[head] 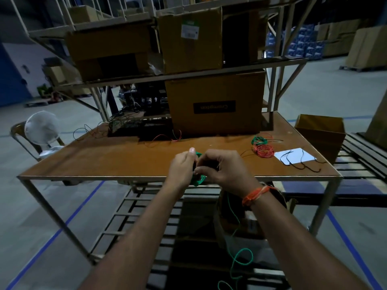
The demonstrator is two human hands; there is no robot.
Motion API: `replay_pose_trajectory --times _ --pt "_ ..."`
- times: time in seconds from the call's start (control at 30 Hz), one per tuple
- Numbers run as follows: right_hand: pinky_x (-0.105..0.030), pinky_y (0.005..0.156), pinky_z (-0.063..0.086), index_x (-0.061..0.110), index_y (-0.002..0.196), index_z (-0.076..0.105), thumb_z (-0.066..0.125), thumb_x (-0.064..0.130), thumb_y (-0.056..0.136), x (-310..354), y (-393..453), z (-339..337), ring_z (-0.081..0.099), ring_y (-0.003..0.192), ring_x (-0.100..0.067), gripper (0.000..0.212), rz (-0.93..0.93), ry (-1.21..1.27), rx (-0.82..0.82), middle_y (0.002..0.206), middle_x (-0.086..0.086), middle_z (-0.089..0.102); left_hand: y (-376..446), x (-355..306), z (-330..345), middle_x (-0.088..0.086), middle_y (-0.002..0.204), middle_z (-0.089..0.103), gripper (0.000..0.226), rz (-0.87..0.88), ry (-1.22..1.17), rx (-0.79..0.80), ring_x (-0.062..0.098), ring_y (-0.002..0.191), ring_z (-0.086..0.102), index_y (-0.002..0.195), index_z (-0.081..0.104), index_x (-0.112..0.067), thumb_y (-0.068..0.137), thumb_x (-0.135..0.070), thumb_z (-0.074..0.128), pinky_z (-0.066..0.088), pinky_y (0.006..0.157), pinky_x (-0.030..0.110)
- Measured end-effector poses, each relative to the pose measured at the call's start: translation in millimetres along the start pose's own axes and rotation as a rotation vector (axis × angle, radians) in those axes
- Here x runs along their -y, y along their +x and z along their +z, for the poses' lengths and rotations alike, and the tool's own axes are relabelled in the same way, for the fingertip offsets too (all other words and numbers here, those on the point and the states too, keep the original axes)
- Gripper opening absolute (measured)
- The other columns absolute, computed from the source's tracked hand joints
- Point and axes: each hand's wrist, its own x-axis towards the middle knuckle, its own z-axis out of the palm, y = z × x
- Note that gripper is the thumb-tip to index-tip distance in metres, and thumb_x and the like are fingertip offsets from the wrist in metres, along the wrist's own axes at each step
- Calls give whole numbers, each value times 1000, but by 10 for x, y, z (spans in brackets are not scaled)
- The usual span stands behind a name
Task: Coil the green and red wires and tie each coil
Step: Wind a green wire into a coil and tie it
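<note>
Left hand: my left hand (184, 167) grips the green coil (197, 181) with thumb up, so the loops cannot spring apart while I work on them.
Right hand: my right hand (222, 168) pinches at the same coil with curled fingers; whether it is feeding wire or a tie I cannot tell, the fingers hide it.
Where I hold it: just above the near edge of the surface (125, 162), close to me.
Green tail: loose green wire (240, 258) hangs below my hands toward the floor, so I judge this coil unfinished.
Finished pile: 1 green coil (259, 140) and 1 red coil (264, 151) lie touching at the far right, out of my way.
Ties: black strands (301, 162) lie across a white sheet (295, 156) just beside those coils, probably kept near for tying.
</note>
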Motion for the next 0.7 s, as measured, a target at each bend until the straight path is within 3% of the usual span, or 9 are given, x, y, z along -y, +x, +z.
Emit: replay_pose_trajectory --times 0.07,0.17,0.27,0.33,0.43,0.5,0.6,0.63,0.7 --pt "-22 75 55 23 96 68 75 18 87 -23 23 -83 64 86 -2 12 9 48 62 93 10 68 -33 14 6 19 83 63 51 10 41 48 25 76 59 87 62 -2 107 -42 37 46 68 38" --pt "-25 72 58 16 100 68 75 13 87 -52 32 -247 66 83 -8 15 20 135 99 94 6 68 -79 26 -12 13 88 66 44 -13 88 142 24 80 61 85 62 -13 107 -43 39 47 70 35" --pt "-28 74 60 16 101 69 77 11 85 -187 22 -330 68 83 -11 19 79 221 47 95 2 69 -119 4 -73 -5 66 54 45 -104 0 326 9 56 46 78 56 -18 105 -50 39 37 57 25" --pt "-26 73 58 15 99 69 78 12 84 -321 -1 -268 67 81 -11 17 149 241 -3 92 1 70 -130 -19 -97 -7 58 41 42 -106 -95 410 8 48 31 75 52 -19 106 -43 40 25 48 22" --pt "-22 74 54 18 96 71 73 11 88 -478 -57 -21 67 84 -9 10 267 272 18 91 2 71 -74 11 -133 -7 55 33 38 -163 -295 372 8 43 25 74 49 -19 108 -35 41 20 41 19" --pt "-20 75 50 20 96 72 69 13 93 -570 -108 134 65 84 -7 8 432 248 118 90 5 71 -15 61 -175 -8 52 30 40 -223 -467 301 7 41 21 72 47 -19 108 -36 39 17 40 20" --pt "-16 68 47 12 93 77 70 16 92 -781 -246 311 62 76 -7 9 617 19 419 81 5 70 59 129 -295 -8 52 27 42 -279 -665 191 8 41 20 70 46 -20 108 -37 38 17 39 22" --pt "-19 72 49 11 90 79 70 13 90 -841 -288 356 65 79 -10 9 664 -57 509 81 3 72 79 146 -341 -9 52 28 42 -284 -684 162 7 40 21 70 47 -21 108 -37 39 19 38 21" --pt "-28 82 53 11 86 80 64 6 88 -899 -291 426 70 90 -21 17 763 -245 524 87 -5 76 102 163 -423 -9 51 29 42 -287 -677 134 7 40 22 70 48 -21 108 -37 40 19 36 21"
